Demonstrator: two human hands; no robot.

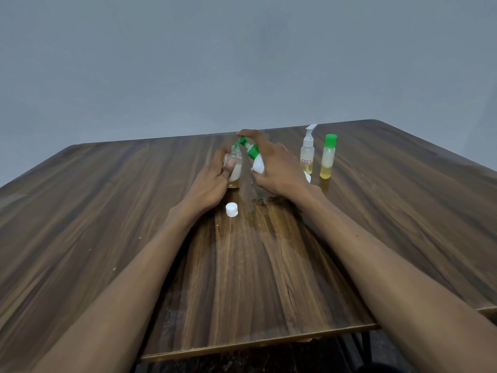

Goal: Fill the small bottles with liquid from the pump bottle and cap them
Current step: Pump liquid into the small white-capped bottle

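My left hand (215, 175) grips a small clear bottle (234, 170) standing uncapped on the wooden table (107, 211), with white and yellowish liquid inside. My right hand (277, 168) holds the white pump bottle (257, 164), tilted left, its green pump head (246, 146) over the small bottle's mouth. My right forefinger lies on top of the pump head. A loose white cap (231, 209) lies on the table just in front of the small bottle.
To the right stand a small clear bottle with a white pump top (307, 154) and a small bottle with a green cap (328, 157), both holding yellowish liquid. A wet patch (266, 211) darkens the wood near my right wrist. The table's front edge (255, 343) is close.
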